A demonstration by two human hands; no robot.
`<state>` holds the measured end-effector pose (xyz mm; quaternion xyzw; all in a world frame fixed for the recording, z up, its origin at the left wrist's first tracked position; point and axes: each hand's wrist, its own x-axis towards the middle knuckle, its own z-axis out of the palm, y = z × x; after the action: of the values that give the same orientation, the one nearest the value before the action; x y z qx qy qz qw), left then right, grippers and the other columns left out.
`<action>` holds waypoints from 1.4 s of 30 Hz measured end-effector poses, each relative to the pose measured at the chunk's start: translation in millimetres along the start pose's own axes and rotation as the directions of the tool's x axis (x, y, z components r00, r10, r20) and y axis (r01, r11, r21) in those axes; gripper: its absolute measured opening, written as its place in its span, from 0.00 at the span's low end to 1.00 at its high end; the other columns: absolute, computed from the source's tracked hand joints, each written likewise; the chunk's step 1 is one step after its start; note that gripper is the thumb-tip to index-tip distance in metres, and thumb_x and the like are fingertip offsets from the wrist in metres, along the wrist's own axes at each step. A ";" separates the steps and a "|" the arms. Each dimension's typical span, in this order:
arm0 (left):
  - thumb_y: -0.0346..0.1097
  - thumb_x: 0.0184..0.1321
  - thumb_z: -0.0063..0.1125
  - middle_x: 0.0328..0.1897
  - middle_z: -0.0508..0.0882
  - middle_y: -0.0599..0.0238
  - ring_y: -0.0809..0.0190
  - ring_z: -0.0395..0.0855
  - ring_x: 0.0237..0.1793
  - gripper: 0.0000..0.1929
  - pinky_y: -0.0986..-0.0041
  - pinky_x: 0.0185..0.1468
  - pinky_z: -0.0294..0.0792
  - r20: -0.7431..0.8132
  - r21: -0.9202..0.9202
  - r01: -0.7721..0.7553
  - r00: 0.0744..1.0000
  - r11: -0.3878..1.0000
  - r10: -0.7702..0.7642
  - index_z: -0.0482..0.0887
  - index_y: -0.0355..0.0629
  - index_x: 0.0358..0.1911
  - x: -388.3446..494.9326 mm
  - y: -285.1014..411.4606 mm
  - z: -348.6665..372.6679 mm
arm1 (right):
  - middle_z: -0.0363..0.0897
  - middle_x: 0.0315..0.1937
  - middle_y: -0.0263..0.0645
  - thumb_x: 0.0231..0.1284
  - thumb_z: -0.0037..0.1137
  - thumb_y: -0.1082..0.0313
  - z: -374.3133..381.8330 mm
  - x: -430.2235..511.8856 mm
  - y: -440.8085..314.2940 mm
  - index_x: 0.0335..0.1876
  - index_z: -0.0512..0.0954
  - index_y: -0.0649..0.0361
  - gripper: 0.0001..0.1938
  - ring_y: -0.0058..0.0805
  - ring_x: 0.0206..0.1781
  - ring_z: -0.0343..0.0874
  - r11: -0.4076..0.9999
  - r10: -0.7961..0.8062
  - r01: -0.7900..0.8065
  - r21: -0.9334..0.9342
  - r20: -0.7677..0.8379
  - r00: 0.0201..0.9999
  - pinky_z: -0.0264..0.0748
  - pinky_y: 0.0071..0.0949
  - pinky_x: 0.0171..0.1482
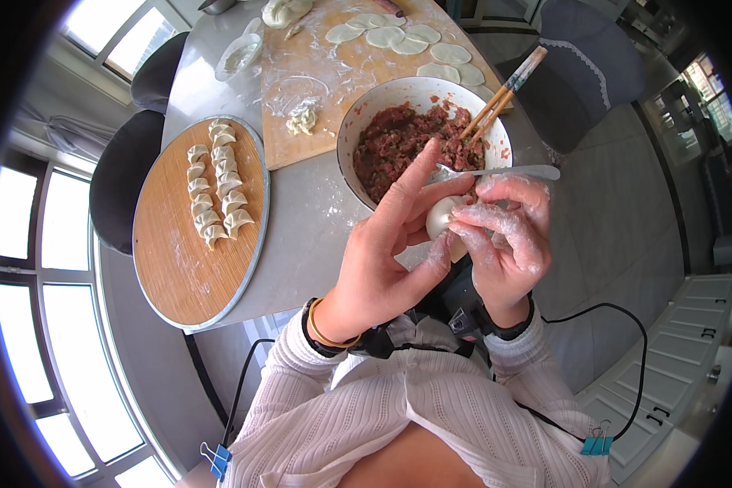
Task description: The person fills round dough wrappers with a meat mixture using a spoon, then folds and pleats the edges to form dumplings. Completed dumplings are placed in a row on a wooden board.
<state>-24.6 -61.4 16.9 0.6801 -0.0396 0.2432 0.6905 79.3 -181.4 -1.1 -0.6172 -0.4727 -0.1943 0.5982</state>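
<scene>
Both hands hold one dumpling (441,217) in front of the bowl's near edge. My left hand (396,244) cradles it, index finger extended and thumb at its lower side. Floury fingertips of my right hand (509,232) pinch the wrapper's right edge. Just beyond is a white enamel bowl (349,152) of minced meat filling (396,146). Wooden chopsticks (494,104) lean in it, and a metal spoon (527,171) lies across its near right side, its front partly hidden by my fingers. Some of the dumpling is covered by my fingers.
A round wooden board (165,262) at left carries two rows of folded dumplings (224,165). Behind the bowl, a floured wooden board (280,146) holds round wrappers (384,36), dough scraps (302,120) and a dough lump (285,12). A flour bowl (239,58) stands beside it. Chairs (119,183) flank the table.
</scene>
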 end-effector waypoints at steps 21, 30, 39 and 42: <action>0.16 0.64 0.53 0.72 0.71 0.48 0.55 0.72 0.71 0.40 0.64 0.70 0.69 -0.055 -0.104 -0.098 0.994 0.990 0.093 0.48 0.37 0.78 -5.4 -11.8 1.0 | 0.87 0.50 0.40 0.57 0.65 0.73 -2.3 11.5 4.3 0.43 0.86 0.61 0.09 0.39 0.59 0.83 0.997 -0.078 0.078 0.007 0.086 0.993 0.69 0.43 0.68; 0.18 0.67 0.54 0.68 0.74 0.57 0.62 0.73 0.68 0.29 0.69 0.69 0.68 -0.055 -0.086 0.051 0.997 0.995 -0.056 0.63 0.33 0.72 -7.8 -10.2 -1.3 | 0.86 0.53 0.41 0.55 0.69 0.68 -4.0 17.3 3.9 0.49 0.85 0.62 0.15 0.40 0.64 0.80 0.990 -0.097 0.118 -0.082 0.228 0.969 0.66 0.44 0.71; 0.17 0.67 0.53 0.71 0.72 0.54 0.59 0.72 0.69 0.30 0.72 0.69 0.66 -0.072 0.015 -0.049 0.996 0.999 0.050 0.64 0.33 0.72 -9.1 -10.0 9.7 | 0.87 0.51 0.41 0.54 0.70 0.72 -5.2 7.2 2.4 0.45 0.87 0.63 0.12 0.42 0.61 0.83 0.983 -0.158 0.166 -0.073 0.104 0.982 0.67 0.44 0.71; 0.17 0.65 0.54 0.69 0.74 0.53 0.58 0.74 0.68 0.30 0.72 0.67 0.67 -0.068 0.072 -0.066 0.995 0.995 0.071 0.65 0.33 0.72 -9.4 -9.4 8.2 | 0.87 0.51 0.40 0.54 0.69 0.72 -6.0 6.9 0.7 0.46 0.87 0.61 0.13 0.41 0.61 0.83 0.982 -0.167 0.175 -0.068 0.103 0.981 0.67 0.44 0.71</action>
<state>-26.9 -71.5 5.2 0.6932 -0.0301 0.2916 0.6585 85.1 -184.4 5.4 -0.6056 -0.5446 -0.2329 0.5314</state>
